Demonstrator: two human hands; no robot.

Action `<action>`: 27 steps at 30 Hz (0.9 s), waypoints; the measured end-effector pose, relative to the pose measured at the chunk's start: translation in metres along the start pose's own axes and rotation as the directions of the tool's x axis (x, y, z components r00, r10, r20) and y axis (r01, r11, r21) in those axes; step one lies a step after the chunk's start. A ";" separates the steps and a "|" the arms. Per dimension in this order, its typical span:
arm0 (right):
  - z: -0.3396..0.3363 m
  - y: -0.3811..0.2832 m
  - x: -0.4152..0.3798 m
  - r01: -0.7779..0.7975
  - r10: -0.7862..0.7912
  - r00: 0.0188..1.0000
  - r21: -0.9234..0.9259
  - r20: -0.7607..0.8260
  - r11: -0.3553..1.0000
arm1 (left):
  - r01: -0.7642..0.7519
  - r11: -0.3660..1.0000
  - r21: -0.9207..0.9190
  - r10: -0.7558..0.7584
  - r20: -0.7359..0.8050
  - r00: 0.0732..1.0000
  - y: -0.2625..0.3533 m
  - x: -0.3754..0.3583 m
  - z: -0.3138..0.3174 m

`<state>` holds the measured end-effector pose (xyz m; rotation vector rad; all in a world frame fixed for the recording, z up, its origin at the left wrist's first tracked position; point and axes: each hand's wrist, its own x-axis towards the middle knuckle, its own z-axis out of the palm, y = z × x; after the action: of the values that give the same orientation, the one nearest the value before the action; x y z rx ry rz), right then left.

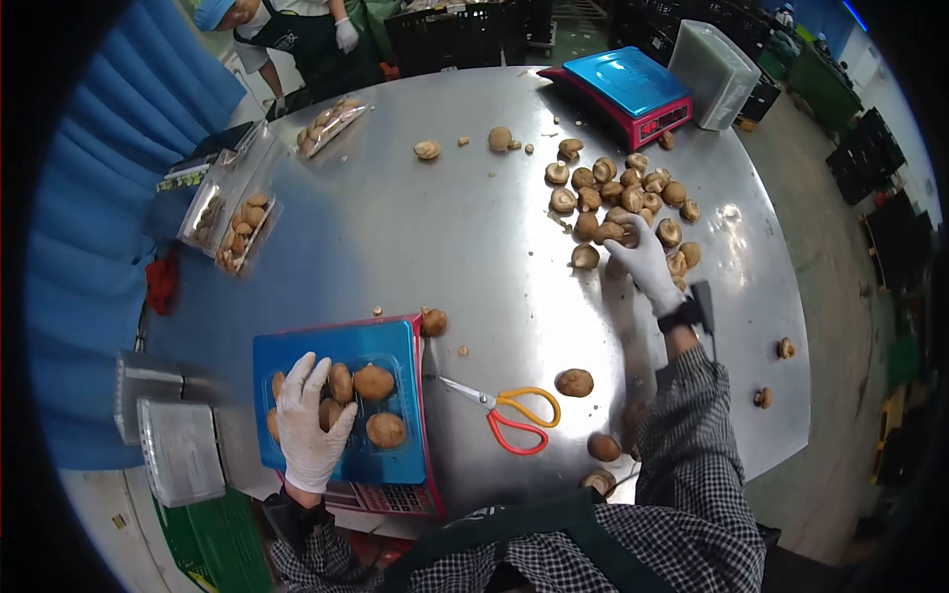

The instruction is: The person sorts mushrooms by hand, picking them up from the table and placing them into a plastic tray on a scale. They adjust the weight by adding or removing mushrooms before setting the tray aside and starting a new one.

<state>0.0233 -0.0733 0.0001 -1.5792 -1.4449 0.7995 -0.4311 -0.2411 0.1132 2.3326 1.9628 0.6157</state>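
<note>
My left hand (311, 425), in a white glove, lies with fingers spread over brown mushrooms (374, 381) in a clear plastic tray (403, 341). The tray rests on the blue top of a scale (282, 346); my palm hides part of its contents. At the far right, my gloved right hand (647, 265) reaches into a loose pile of mushrooms (633, 178). Its thumb and fingers close around one mushroom (609, 233) at the pile's near side. Scissors (514, 407) with orange and red handles lie right of the scale.
A second blue-topped scale (633, 84) and stacked clear trays (714, 74) stand at the back right. Packed mushroom trays (245, 232) sit at the left. Single mushrooms (574, 382) lie about the metal table (474, 257). Across it stands another person (306, 44).
</note>
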 end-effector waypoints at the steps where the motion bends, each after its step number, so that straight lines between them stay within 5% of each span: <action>1: -0.003 -0.017 -0.015 -0.161 0.114 0.984 0.404 0.139 0.900 | 0.015 1.000 -0.001 -0.015 0.002 1.000 0.003 -0.001 0.000; 5: 0.018 -0.076 -0.079 -0.061 -0.122 0.954 0.577 0.273 0.814 | -0.052 0.936 -0.347 0.027 -0.077 0.997 0.024 -0.001 0.005; 9: 0.060 -0.142 -0.127 -0.010 -0.268 0.850 0.522 0.453 0.853 | -0.013 0.796 -0.606 0.068 0.068 0.995 0.048 -0.006 0.005; 12: 0.096 -0.176 -0.156 0.106 -0.366 0.764 0.456 0.531 0.884 | 0.324 0.560 -0.763 -0.038 0.367 0.930 0.059 -0.015 -0.012; 15: 0.124 -0.188 -0.176 0.272 -0.428 0.682 0.338 0.593 0.901 | 0.187 0.454 -0.871 -0.090 0.164 0.982 0.041 -0.048 0.015; 17: 0.133 -0.194 -0.186 0.228 -0.427 0.631 0.371 0.648 0.900 | 0.141 0.488 -0.861 -0.133 0.086 0.987 0.031 -0.069 0.019; 21: 0.147 -0.198 -0.197 0.267 -0.414 0.556 0.317 0.721 0.910 | 0.276 0.467 -0.840 -0.176 0.218 0.960 0.020 -0.098 0.009; 25: 0.166 -0.208 -0.199 0.450 -0.473 0.599 0.217 0.646 0.866 | 0.224 0.546 -0.807 -0.256 0.094 0.962 0.017 -0.118 0.014; 27: 0.171 -0.204 -0.199 0.409 -0.437 0.676 0.192 0.593 0.892 | 0.132 0.747 -0.652 -0.233 -0.070 0.970 0.008 -0.123 0.017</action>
<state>-0.2479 -0.2445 0.0888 -0.8820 -2.1521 1.1138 -0.4339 -0.3563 0.0658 1.6850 1.6239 1.2400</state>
